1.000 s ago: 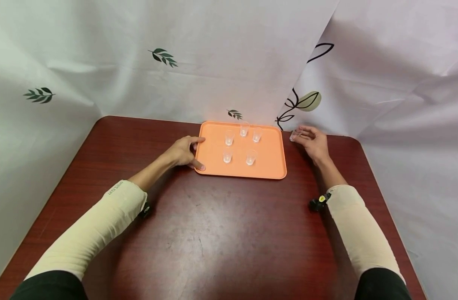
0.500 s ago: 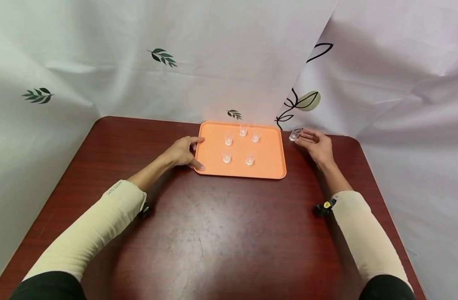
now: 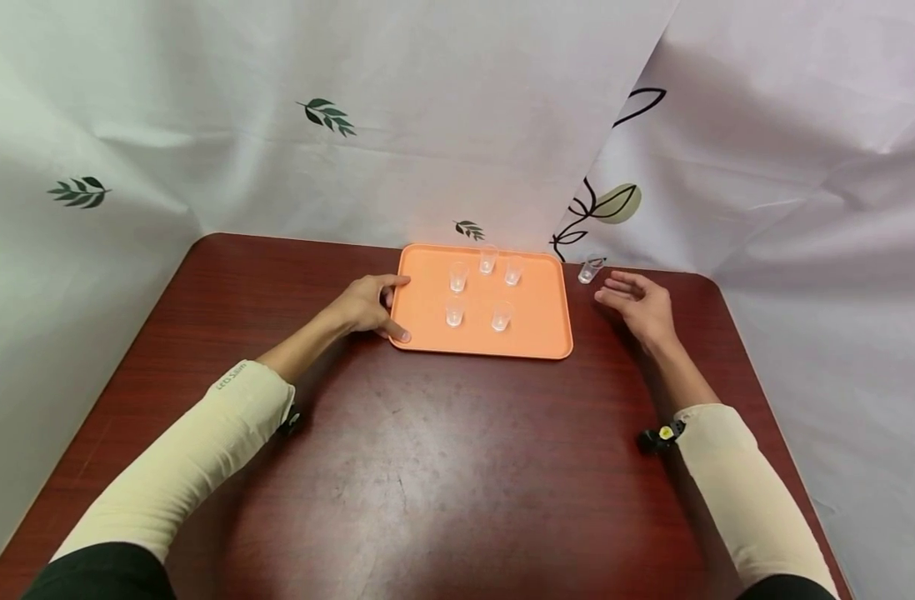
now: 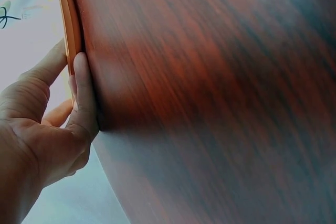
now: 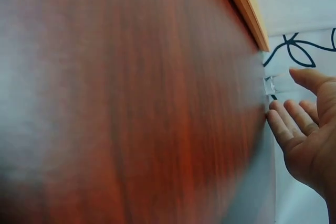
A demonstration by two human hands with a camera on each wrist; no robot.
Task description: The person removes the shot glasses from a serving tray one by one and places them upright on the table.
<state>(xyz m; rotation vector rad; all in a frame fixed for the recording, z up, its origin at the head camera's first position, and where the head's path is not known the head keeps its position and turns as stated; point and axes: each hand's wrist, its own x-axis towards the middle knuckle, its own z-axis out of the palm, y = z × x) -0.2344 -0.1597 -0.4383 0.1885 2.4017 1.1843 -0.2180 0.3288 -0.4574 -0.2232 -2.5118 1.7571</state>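
Note:
An orange tray [image 3: 532, 337] lies at the back of the table, with several small clear cups [image 3: 454, 312] standing upright on it. My left hand [image 3: 363, 304] grips the tray's left edge, thumb at the near corner and forefinger farther back along the rim. In the left wrist view that hand [image 4: 58, 129] holds the edge from the side. One more clear cup [image 3: 588, 269] stands on the table just right of the tray. Beside it, slightly nearer me, is my right hand [image 3: 641, 310], fingers extended and apart from the cup, holding nothing; the right wrist view shows the cup [image 5: 269, 85] beyond the fingers.
The dark red wooden table [image 3: 427, 467] extends toward me in front of the tray. A pale curtain [image 3: 427, 125] with leaf prints hangs right behind the table's back edge and along both sides.
My right hand has let go of the clear cup and drawn back toward me and to the right. The cup stays standing on the table. My left hand and the tray have not moved.

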